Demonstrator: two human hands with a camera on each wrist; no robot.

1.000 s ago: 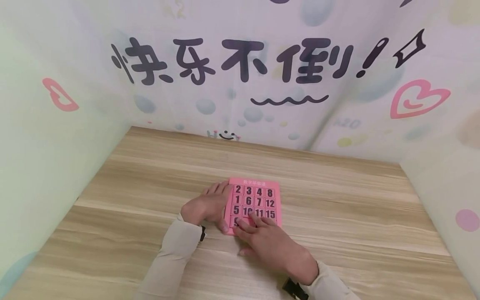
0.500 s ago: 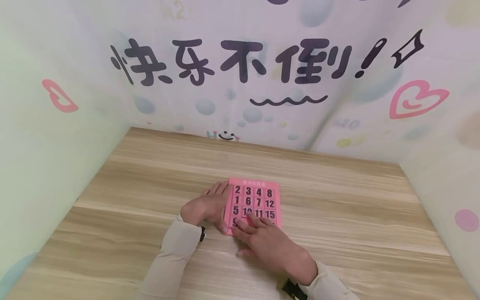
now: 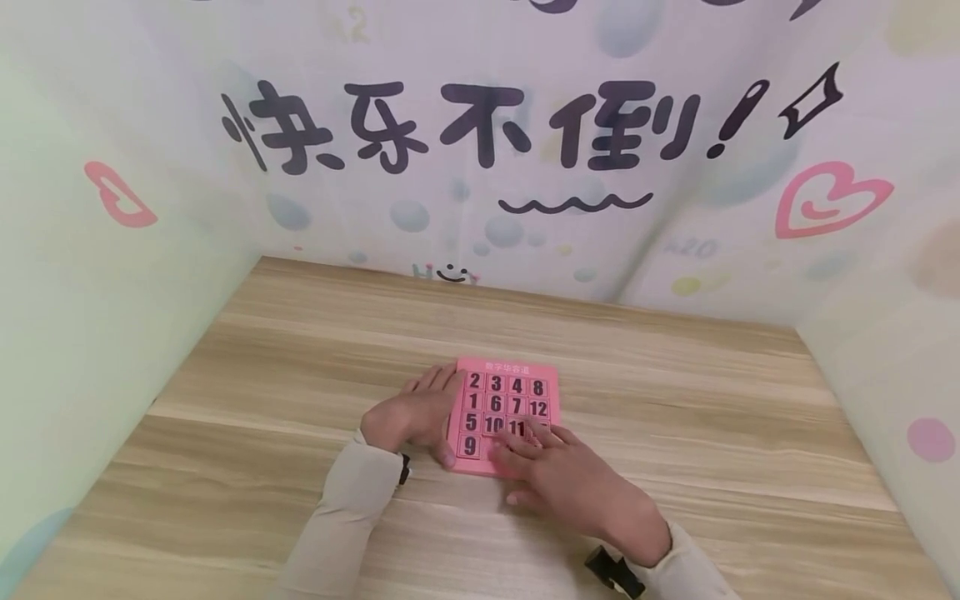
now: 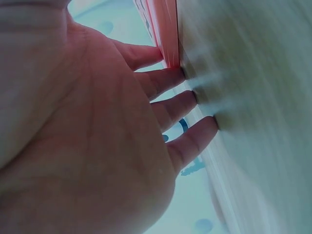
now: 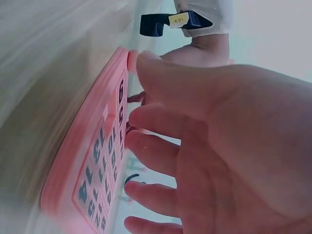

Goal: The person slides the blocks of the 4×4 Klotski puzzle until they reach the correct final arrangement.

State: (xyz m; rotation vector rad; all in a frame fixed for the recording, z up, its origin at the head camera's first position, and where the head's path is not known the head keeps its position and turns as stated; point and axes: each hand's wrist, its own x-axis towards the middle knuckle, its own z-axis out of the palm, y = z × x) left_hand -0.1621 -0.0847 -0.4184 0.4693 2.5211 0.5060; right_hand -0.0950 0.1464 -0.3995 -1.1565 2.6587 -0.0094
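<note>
Puzzle (image 3: 504,407), pink with numbered tiles (image 3: 496,384), lies flat on the wooden bench (image 3: 690,417). The left grip (image 3: 416,412) is spread along its left edge; the right grip (image 3: 573,479), also spread, lies over its lower-right tiles. Behind stands a white wall (image 3: 450,50) with dark lettering (image 3: 483,125).

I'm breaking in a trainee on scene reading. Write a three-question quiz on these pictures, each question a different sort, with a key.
1. True or false: the left hand is at the left edge of the pink number puzzle.
2. In the head view, which is in the puzzle's top-left corner? A) tile 9; B) tile 2; C) tile 12.
3. Which of the hands hides part of the puzzle's lower right in the head view?

Key: 1. True. 2. B. 3. The right hand.
</note>
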